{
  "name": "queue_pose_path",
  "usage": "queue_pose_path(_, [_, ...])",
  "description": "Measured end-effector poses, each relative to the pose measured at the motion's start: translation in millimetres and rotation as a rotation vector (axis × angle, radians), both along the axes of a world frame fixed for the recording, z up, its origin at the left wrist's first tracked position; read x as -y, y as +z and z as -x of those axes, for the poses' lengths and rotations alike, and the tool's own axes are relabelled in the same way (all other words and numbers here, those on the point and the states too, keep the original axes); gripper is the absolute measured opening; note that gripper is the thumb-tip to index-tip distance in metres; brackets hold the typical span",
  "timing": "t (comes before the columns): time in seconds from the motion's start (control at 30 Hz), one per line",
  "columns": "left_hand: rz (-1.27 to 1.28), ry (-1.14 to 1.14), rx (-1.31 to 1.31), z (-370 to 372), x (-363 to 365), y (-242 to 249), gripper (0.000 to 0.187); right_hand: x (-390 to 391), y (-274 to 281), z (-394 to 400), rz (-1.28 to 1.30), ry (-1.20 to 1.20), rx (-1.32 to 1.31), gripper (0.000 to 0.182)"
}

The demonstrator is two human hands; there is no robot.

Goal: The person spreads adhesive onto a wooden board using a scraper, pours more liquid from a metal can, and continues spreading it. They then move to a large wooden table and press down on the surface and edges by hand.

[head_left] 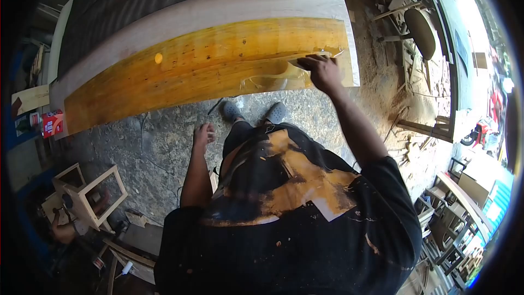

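Note:
A long yellow-orange wood-grained board (180, 74) lies along the near side of a table, its surface glossy. My right hand (326, 72) is over the board's right end, fingers bent down and closed at a dark, flat edge; I cannot tell what they hold. Just left of those fingers, a shiny clear patch (267, 81) shows wet-looking ripples and reaches the board's near edge. My left hand (204, 134) hangs below the near edge, over the floor, with loosely curled fingers and nothing in it.
Behind the board, a dark sheet (180, 0) lies on the pale tabletop (262, 4). A red packet (53, 124) stands by the left corner. Wooden frames (98, 196) are at lower left, near another person's hand (64, 232). Scrap wood and a dark bench (445, 60) line the right.

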State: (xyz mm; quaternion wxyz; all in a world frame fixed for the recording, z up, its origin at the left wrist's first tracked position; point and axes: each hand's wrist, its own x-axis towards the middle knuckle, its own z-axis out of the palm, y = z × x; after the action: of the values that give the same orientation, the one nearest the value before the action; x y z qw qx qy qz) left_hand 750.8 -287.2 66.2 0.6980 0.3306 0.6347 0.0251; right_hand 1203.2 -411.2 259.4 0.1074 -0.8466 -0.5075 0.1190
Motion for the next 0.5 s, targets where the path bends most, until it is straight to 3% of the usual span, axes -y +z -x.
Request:
queue_pose_path(0.07, [-0.008,-0.069,0.001,-19.4,-17.0,6.3,0.031,-1.4,-25.4,50.8,-0.011,-0.086,0.052,0.043])
queue_pose_path(0.17, [-0.027,-0.129,-0.004,-37.1,-23.3,24.2,0.031,23.0,-56.7,130.9,0.002,0.072,0.092,0.050])
queue_pose_path(0.23, [-0.041,-0.128,-0.014,-42.9,-22.6,30.0,0.031,23.0,-26.6,133.8,0.120,0.144,-0.050,0.048])
queue_pose_path(0.37, [-0.017,-0.120,-0.026,-18.3,-9.0,19.6,0.031,-16.1,-12.2,93.7,-0.165,-0.117,0.006,0.037])
queue_pose_path(0.43, [0.039,-0.081,-0.053,-2.0,1.8,13.1,0.031,-29.2,-26.0,95.3,-0.012,0.011,0.156,0.037])
queue_pose_path(0.47, [0.035,-0.077,-0.055,4.6,3.9,10.9,0.031,-32.9,-29.3,95.8,-0.017,0.014,0.154,0.037])
queue_pose_path(0.5, [0.026,-0.053,-0.084,10.0,5.1,10.4,0.031,-43.6,-19.9,94.2,0.162,0.138,0.031,0.038])
